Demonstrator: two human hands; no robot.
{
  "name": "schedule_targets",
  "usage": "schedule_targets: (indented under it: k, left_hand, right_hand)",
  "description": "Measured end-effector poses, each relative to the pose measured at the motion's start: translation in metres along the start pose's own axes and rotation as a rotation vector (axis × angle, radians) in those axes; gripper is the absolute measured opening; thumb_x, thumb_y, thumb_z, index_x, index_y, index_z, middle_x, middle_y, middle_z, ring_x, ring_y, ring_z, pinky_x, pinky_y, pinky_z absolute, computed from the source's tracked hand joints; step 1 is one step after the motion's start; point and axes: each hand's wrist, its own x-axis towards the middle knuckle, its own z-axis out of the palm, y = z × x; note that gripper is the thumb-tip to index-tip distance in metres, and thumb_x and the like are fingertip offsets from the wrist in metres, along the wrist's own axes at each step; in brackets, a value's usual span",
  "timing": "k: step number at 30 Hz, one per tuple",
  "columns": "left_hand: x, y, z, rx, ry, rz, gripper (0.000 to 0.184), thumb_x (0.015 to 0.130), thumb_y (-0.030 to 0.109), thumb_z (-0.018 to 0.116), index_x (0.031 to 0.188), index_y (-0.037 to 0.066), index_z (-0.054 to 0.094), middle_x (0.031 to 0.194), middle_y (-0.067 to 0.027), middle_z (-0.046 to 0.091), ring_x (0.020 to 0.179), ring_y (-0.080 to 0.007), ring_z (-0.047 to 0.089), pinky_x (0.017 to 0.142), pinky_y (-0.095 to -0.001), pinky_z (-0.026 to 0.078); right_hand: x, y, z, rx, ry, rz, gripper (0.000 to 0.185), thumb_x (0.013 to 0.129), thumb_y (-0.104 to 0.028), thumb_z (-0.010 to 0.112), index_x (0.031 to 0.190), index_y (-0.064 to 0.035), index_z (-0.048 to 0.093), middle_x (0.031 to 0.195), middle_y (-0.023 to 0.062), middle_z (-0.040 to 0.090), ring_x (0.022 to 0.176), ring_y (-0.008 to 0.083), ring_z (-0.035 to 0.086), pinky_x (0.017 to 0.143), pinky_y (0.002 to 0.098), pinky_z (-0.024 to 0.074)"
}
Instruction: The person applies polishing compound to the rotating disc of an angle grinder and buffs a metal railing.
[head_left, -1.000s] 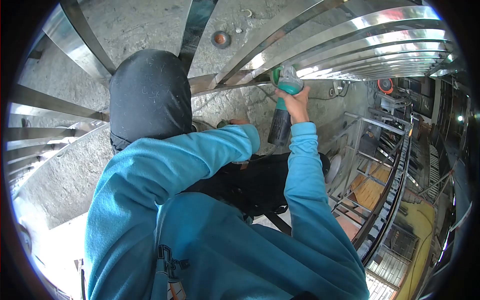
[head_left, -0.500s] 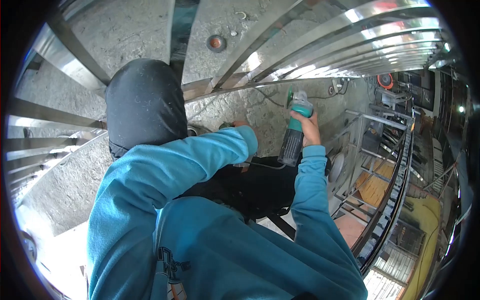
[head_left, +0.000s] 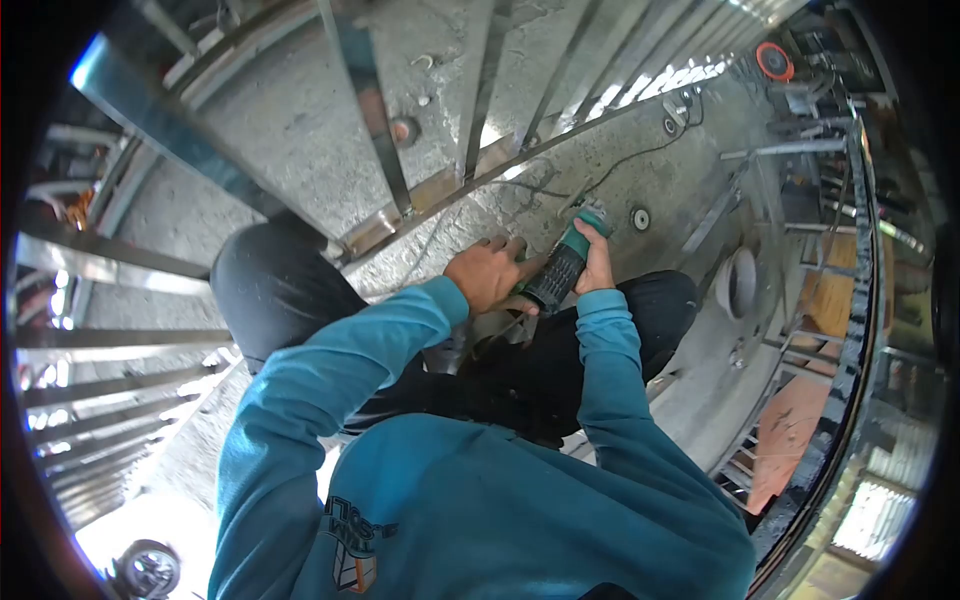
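Observation:
An angle grinder (head_left: 560,268), teal at the head with a dark ribbed body, lies at a slant in front of my knees. My right hand (head_left: 597,258) is wrapped round its teal part, near the head. At the rear end of the body, my left hand (head_left: 487,277) is closed on it with bent fingers and the thumb below. The grinder's disc (head_left: 576,193) shows nearly edge-on at the far end. Just beyond my hands runs the lower rail (head_left: 490,172) of a metal frame with many flat bars.
A small round disc (head_left: 640,219) lies on the concrete floor right of the grinder. A dark cable (head_left: 640,155) trails behind it. A grey ring-shaped object (head_left: 737,283) stands farther right, near metal racks. Frame bars (head_left: 180,140) surround my left knee.
My left hand has come from low beside the frame up to the grinder's rear end. The grinder has moved nearer and tilted more. My view has turned and my right knee now shows.

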Motion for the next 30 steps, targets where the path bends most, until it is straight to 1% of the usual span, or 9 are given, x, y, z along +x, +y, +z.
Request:
schedule_targets:
  k: [1, 4, 8, 11, 21, 24, 27, 28, 30]
  left_hand:
    - [0.0, -0.001, 0.002, 0.032, -0.024, 0.02, 0.085, 0.076, 0.07, 0.063, 0.142, 0.018, 0.048, 0.124, -0.0181, 0.056, 0.111, -0.0374, 0.061, 0.095, -0.0445, 0.05]
    - [0.004, -0.005, 0.003, -0.014, 0.201, 0.022, 0.076, 0.074, 0.067, 0.068, 0.131, 0.018, 0.06, 0.125, -0.0158, 0.056, 0.109, -0.0355, 0.06, 0.093, -0.0438, 0.052]
    - [0.003, -0.001, -0.005, 0.032, 0.225, 0.047, 0.068, 0.074, 0.063, 0.071, 0.122, 0.016, 0.066, 0.124, -0.016, 0.056, 0.104, -0.0342, 0.062, 0.089, -0.0431, 0.053]
    - [0.003, -0.002, -0.005, 0.094, 0.224, 0.093, 0.067, 0.078, 0.067, 0.064, 0.121, 0.016, 0.067, 0.124, -0.0167, 0.055, 0.103, -0.0334, 0.061, 0.086, -0.0437, 0.053]
    - [0.011, 0.02, -0.035, 0.127, 0.331, -0.023, 0.057, 0.079, 0.056, 0.071, 0.118, 0.016, 0.069, 0.122, -0.0172, 0.057, 0.096, -0.0369, 0.063, 0.083, -0.0458, 0.054]
    - [0.016, 0.034, -0.055, -0.052, 0.217, -0.157, 0.051, 0.079, 0.042, 0.079, 0.114, 0.006, 0.068, 0.106, -0.0201, 0.062, 0.086, -0.0381, 0.068, 0.075, -0.0433, 0.057]
    - [0.019, 0.058, -0.09, -0.08, 0.225, -0.169, 0.051, 0.077, 0.036, 0.083, 0.114, 0.004, 0.068, 0.107, -0.0214, 0.063, 0.086, -0.0377, 0.068, 0.075, -0.0429, 0.057]
    - [0.022, 0.064, -0.104, -0.171, 0.237, -0.16, 0.053, 0.075, 0.031, 0.085, 0.114, 0.001, 0.067, 0.105, -0.022, 0.064, 0.087, -0.036, 0.068, 0.074, -0.0424, 0.056]
    - [0.025, 0.076, -0.137, -0.262, 0.362, -0.109, 0.052, 0.075, 0.027, 0.086, 0.114, -0.002, 0.066, 0.098, -0.0169, 0.068, 0.087, -0.0257, 0.068, 0.076, -0.0355, 0.053]
  right_hand:
    - [-0.004, -0.001, 0.001, 0.015, 0.014, 0.008, 0.027, 0.082, -0.015, 0.073, 0.103, -0.0051, 0.06, 0.085, 0.0086, 0.063, 0.069, 0.0257, 0.065, 0.063, 0.0389, 0.0565]
    - [0.002, 0.002, 0.0, 0.093, 0.037, -0.031, 0.03, 0.081, -0.014, 0.074, 0.106, -0.0035, 0.06, 0.087, 0.0085, 0.062, 0.07, 0.0246, 0.065, 0.064, 0.0382, 0.0561]
    - [-0.006, 0.004, 0.008, 0.134, 0.022, -0.062, 0.035, 0.079, -0.014, 0.076, 0.107, -0.0017, 0.061, 0.091, 0.0086, 0.062, 0.075, 0.0228, 0.064, 0.066, 0.0366, 0.0555]
    - [-0.011, 0.004, 0.016, 0.129, 0.049, -0.14, 0.035, 0.078, -0.014, 0.076, 0.106, -0.0012, 0.061, 0.091, 0.0083, 0.062, 0.075, 0.023, 0.065, 0.066, 0.0365, 0.0552]
    - [-0.017, -0.005, 0.027, 0.303, 0.012, 0.007, 0.031, 0.079, -0.022, 0.074, 0.103, -0.0049, 0.062, 0.086, 0.0069, 0.062, 0.07, 0.0217, 0.064, 0.063, 0.0364, 0.0544]
    - [-0.023, -0.017, 0.032, 0.423, -0.077, 0.052, 0.025, 0.083, -0.025, 0.071, 0.098, -0.0077, 0.062, 0.078, 0.0059, 0.061, 0.065, 0.0219, 0.064, 0.06, 0.0357, 0.0549]
    - [-0.032, -0.027, 0.031, 0.424, -0.068, 0.033, 0.026, 0.083, -0.026, 0.071, 0.097, -0.0081, 0.06, 0.076, 0.0074, 0.061, 0.064, 0.0228, 0.064, 0.06, 0.0364, 0.0561]
    - [-0.029, -0.028, 0.028, 0.465, -0.078, 0.091, 0.029, 0.082, -0.027, 0.073, 0.098, -0.0074, 0.058, 0.077, 0.0088, 0.061, 0.065, 0.0237, 0.065, 0.06, 0.0373, 0.057]
    - [-0.04, -0.039, 0.03, 0.499, -0.075, 0.098, 0.031, 0.082, -0.027, 0.073, 0.099, -0.0068, 0.058, 0.077, 0.0094, 0.061, 0.065, 0.024, 0.065, 0.06, 0.0378, 0.0573]
